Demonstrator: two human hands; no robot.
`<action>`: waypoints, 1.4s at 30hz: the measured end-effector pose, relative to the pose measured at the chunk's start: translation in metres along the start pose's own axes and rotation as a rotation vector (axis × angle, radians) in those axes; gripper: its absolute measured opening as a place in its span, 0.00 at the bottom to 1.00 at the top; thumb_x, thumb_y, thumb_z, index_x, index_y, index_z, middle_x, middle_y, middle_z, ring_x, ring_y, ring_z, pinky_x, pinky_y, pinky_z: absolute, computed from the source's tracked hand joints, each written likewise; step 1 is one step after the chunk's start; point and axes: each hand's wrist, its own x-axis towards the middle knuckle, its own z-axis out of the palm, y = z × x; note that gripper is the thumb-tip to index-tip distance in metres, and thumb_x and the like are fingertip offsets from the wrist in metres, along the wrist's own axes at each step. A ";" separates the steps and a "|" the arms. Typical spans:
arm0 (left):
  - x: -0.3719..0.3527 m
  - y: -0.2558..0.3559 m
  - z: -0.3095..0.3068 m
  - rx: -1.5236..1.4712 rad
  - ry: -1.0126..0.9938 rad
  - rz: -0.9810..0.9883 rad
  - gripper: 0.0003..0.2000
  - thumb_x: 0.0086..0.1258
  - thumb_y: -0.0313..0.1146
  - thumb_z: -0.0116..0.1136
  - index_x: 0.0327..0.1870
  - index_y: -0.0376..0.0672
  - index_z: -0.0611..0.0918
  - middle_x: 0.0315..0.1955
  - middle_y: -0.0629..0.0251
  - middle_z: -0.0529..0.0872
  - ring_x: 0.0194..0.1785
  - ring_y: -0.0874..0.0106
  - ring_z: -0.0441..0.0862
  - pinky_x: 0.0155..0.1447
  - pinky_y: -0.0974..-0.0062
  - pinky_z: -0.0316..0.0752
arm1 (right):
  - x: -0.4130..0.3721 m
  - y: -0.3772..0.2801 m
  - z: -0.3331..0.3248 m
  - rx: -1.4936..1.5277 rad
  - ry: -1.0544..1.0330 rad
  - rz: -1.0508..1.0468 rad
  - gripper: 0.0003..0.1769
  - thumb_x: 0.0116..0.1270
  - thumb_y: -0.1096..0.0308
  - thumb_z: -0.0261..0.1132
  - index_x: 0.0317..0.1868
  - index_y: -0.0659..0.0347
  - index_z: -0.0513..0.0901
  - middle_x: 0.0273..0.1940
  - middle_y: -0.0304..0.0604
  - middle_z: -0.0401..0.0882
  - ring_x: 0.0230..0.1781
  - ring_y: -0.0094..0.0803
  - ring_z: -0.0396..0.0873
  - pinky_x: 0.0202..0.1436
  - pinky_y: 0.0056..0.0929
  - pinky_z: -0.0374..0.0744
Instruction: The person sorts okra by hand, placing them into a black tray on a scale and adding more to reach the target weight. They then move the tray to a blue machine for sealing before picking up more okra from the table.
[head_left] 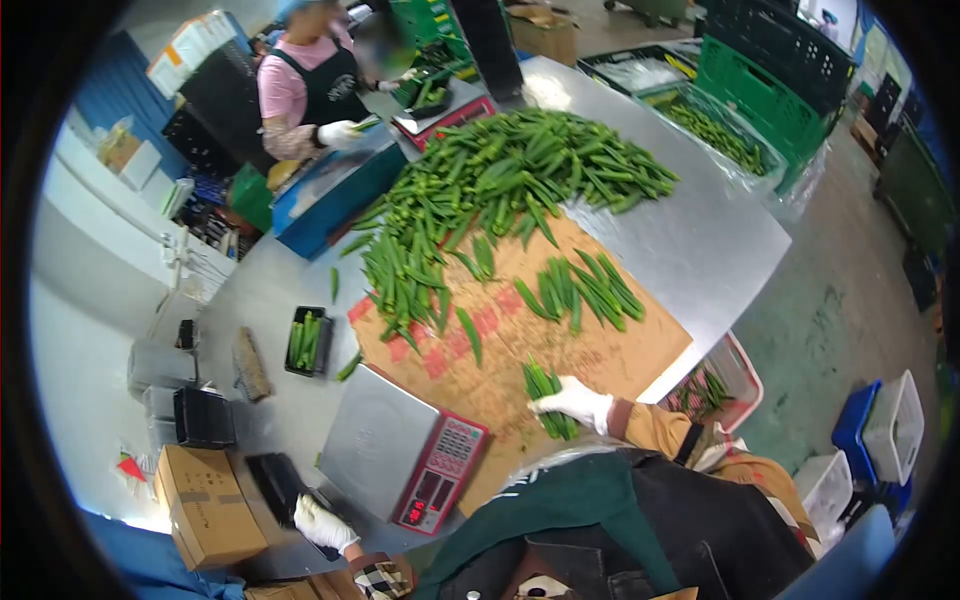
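Okra heap [520, 165] sits toward the steel table's [725, 230] far edge. Left to right: left hand [325, 525] at a black tray [268, 478] by the near edge, can't really tell if it's gripping; digital scale [375, 440]; right hand [578, 402] closed around an okra bunch [540, 382] toward the cardboard sheet's [635, 350] near edge.
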 end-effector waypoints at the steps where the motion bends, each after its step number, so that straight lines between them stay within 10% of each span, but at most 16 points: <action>1: -0.014 0.026 0.003 -0.101 -0.147 0.012 0.11 0.73 0.33 0.64 0.49 0.37 0.88 0.40 0.53 0.88 0.46 0.60 0.84 0.55 0.65 0.78 | 0.002 0.002 -0.004 0.025 0.000 -0.005 0.12 0.63 0.70 0.74 0.45 0.64 0.84 0.37 0.42 0.86 0.34 0.29 0.83 0.38 0.30 0.81; 4: -0.053 0.076 -0.003 -0.014 -0.511 0.417 0.10 0.63 0.28 0.70 0.44 0.38 0.90 0.39 0.58 0.87 0.44 0.62 0.82 0.56 0.66 0.77 | 0.007 0.004 -0.016 0.118 0.000 0.006 0.15 0.62 0.72 0.73 0.49 0.64 0.83 0.40 0.43 0.87 0.38 0.29 0.84 0.42 0.31 0.83; 9: -0.080 0.175 -0.030 -0.068 -0.555 0.427 0.31 0.55 0.24 0.77 0.64 0.42 0.82 0.53 0.55 0.84 0.56 0.59 0.79 0.65 0.64 0.72 | 0.000 -0.029 -0.033 0.451 -0.101 0.015 0.28 0.68 0.75 0.65 0.68 0.63 0.72 0.54 0.46 0.83 0.46 0.33 0.85 0.52 0.37 0.87; 14: -0.114 0.283 -0.037 -0.345 -0.748 0.451 0.29 0.62 0.27 0.72 0.67 0.39 0.78 0.63 0.54 0.80 0.67 0.58 0.76 0.72 0.64 0.68 | 0.007 -0.050 -0.036 0.653 -0.358 0.014 0.36 0.70 0.73 0.62 0.78 0.58 0.62 0.67 0.49 0.74 0.61 0.38 0.79 0.67 0.43 0.80; 22: -0.106 0.211 0.008 0.163 -0.366 0.358 0.34 0.61 0.29 0.71 0.71 0.35 0.72 0.68 0.48 0.76 0.70 0.52 0.72 0.74 0.58 0.65 | 0.021 -0.053 -0.012 0.570 -0.454 0.144 0.37 0.70 0.70 0.63 0.78 0.57 0.61 0.67 0.49 0.74 0.59 0.39 0.80 0.66 0.42 0.81; 24: -0.104 0.159 0.025 0.219 -0.638 0.251 0.26 0.64 0.29 0.69 0.65 0.38 0.79 0.60 0.52 0.83 0.62 0.54 0.79 0.68 0.60 0.71 | 0.029 -0.053 -0.002 0.504 -0.427 0.167 0.36 0.71 0.70 0.64 0.77 0.59 0.63 0.65 0.49 0.76 0.56 0.38 0.81 0.63 0.40 0.82; 26: -0.112 0.160 0.020 0.033 -0.458 0.382 0.17 0.65 0.31 0.68 0.56 0.44 0.86 0.50 0.59 0.88 0.53 0.58 0.84 0.59 0.63 0.77 | 0.037 -0.061 0.020 0.406 -0.359 0.192 0.31 0.72 0.69 0.64 0.73 0.61 0.68 0.60 0.49 0.80 0.54 0.36 0.82 0.58 0.39 0.85; 32: -0.107 0.189 -0.003 0.020 -0.622 0.608 0.25 0.58 0.30 0.73 0.60 0.45 0.83 0.55 0.59 0.86 0.61 0.58 0.80 0.66 0.62 0.73 | 0.061 -0.065 0.107 0.354 -0.414 0.318 0.19 0.68 0.68 0.70 0.58 0.62 0.80 0.46 0.45 0.86 0.42 0.34 0.86 0.47 0.37 0.88; 38: -0.080 0.179 -0.030 -0.271 -0.433 0.233 0.24 0.67 0.20 0.63 0.66 0.39 0.78 0.63 0.56 0.81 0.66 0.59 0.78 0.73 0.63 0.69 | 0.065 -0.066 0.217 0.378 -0.553 0.277 0.23 0.68 0.55 0.74 0.55 0.55 0.75 0.42 0.37 0.83 0.41 0.28 0.84 0.39 0.32 0.84; 42: -0.077 0.178 -0.040 -0.329 -0.365 -0.128 0.21 0.79 0.29 0.55 0.70 0.35 0.73 0.68 0.51 0.76 0.73 0.63 0.71 0.77 0.66 0.63 | 0.054 -0.067 0.232 0.160 -0.374 0.366 0.22 0.73 0.51 0.68 0.58 0.52 0.74 0.58 0.39 0.77 0.61 0.32 0.75 0.61 0.40 0.77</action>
